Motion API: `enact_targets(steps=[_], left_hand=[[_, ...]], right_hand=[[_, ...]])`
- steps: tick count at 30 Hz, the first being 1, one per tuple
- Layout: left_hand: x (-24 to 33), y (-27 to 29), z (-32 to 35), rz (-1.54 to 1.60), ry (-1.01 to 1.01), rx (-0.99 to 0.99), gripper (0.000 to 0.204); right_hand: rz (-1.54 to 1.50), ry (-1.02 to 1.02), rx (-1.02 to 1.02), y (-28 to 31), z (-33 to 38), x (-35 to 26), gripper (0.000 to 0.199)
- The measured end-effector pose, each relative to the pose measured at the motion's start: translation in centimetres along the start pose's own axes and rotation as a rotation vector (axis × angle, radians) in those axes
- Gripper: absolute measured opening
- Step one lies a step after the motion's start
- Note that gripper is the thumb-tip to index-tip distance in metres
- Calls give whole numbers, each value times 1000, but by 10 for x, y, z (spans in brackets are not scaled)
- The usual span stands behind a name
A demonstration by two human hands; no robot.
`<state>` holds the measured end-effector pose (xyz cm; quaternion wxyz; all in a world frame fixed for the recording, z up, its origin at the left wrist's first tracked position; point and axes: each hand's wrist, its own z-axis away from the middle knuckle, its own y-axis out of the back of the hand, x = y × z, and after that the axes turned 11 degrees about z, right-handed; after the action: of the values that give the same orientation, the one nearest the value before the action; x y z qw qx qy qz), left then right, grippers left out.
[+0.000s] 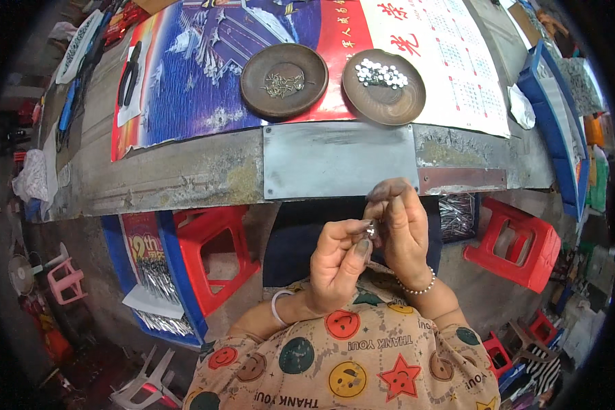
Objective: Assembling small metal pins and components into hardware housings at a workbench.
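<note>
My left hand (338, 260) pinches a small shiny metal piece (370, 231) between thumb and fingertips, in front of my body just below the bench edge. Close beside it, my right hand (406, 239) has its fingers bent and pressed together; whatever they grip is hidden. Beyond both hands, two round brown dishes stand on the bench. The left dish (251, 87) contains thin brass-coloured pins (283, 85). In the right dish (389, 109) lies a heap of small white and silvery pieces (381, 74).
A grey metal plate (338, 160) is fixed at the bench's front edge, with a printed poster (198, 102) behind. Black-handled pliers (128, 75) lie at left. Blue trays of metal parts (191, 287) and red stools (516, 242) stand below; another blue tray (557, 123) is at right.
</note>
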<state>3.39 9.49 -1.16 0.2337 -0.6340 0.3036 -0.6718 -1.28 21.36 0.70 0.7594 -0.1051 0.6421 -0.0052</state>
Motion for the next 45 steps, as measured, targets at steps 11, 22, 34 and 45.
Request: enact_targets(steps=[11, 22, 34, 45], left_hand=[[-10, 5, 4, -126, -51, 57, 24], [-9, 4, 0, -40, -99, 77, 22], [-6, 11, 1, -156, -120, 30, 18], [-10, 17, -3, -276, -207, 39, 18]], right_hand=[[713, 700, 107, 2, -10, 23, 17], [646, 522, 10, 3, -4, 12, 10], [474, 207, -67, 2, 4, 1, 6], [822, 634, 180, -9, 1, 33, 15]])
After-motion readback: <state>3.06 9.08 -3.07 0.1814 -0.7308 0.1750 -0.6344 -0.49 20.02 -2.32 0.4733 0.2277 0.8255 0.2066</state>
